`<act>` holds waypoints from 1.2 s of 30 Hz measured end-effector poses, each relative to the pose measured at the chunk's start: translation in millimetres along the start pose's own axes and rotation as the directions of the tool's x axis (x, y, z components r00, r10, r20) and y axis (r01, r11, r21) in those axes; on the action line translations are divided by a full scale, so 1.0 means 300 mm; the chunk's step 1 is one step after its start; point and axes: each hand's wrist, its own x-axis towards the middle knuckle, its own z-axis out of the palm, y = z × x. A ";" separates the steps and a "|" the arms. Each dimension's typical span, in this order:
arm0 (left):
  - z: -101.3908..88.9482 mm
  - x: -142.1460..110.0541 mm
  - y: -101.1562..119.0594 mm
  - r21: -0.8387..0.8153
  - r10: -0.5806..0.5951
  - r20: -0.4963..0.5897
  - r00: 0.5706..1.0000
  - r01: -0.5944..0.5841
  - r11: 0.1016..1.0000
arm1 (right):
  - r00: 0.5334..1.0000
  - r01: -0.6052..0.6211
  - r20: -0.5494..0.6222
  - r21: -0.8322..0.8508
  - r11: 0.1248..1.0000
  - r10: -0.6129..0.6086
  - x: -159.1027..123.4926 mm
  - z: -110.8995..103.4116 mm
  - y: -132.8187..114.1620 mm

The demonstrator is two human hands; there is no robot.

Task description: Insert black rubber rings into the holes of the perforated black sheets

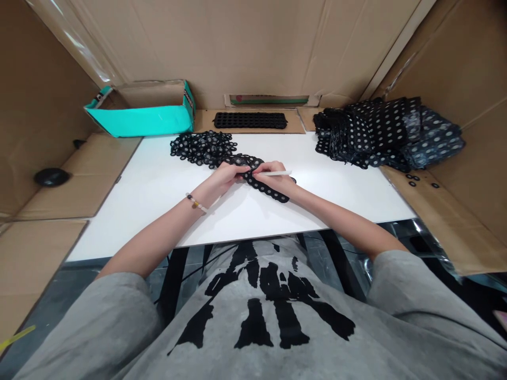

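A black rubbery sheet with rows of round holes (273, 193) lies slantwise on the white table, under both hands. The fingers of my left hand (226, 177) are closed on its upper left part, thumb on top. In my right hand (277, 182) is a slim white pen-like stick (273, 173), its tip close to the left thumb at the sheet; the tip itself is too small to make out. Just beyond the left hand, a heap of small black rings (204, 146) touches the sheet's far end.
A teal open box (142, 121) stands at the back left. Behind the rings lies a black holed block (250, 120). Piled holed black sheets (356, 132) fill the back right, with loose rings (412, 183) beside them. A black round object (51, 177) sits left; cardboard walls (237, 47) enclose the table.
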 end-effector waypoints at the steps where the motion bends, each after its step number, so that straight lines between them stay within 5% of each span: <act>1: -0.003 0.002 0.005 0.010 -0.013 0.004 1.000 0.013 1.000 | 1.000 0.004 0.002 0.000 1.000 -0.004 0.001 -0.001 0.000; 6: -0.040 0.020 0.026 0.202 0.063 0.091 0.994 -0.080 0.976 | 1.000 0.000 0.003 0.043 0.999 0.000 0.001 -0.009 -0.001; 13: -0.086 0.032 0.033 0.576 0.080 0.112 0.991 -0.130 0.807 | 0.997 0.004 0.074 0.141 0.990 -0.015 -0.002 -0.002 -0.001; 20: -0.077 0.018 0.059 0.473 0.035 0.195 0.980 -0.125 0.872 | 0.993 0.031 0.110 0.107 0.994 -0.043 -0.004 0.009 0.012; 36: -0.062 -0.012 0.094 0.407 -0.116 0.186 0.976 0.031 0.913 | 0.991 0.123 0.065 -0.081 0.989 -0.118 -0.008 0.047 0.017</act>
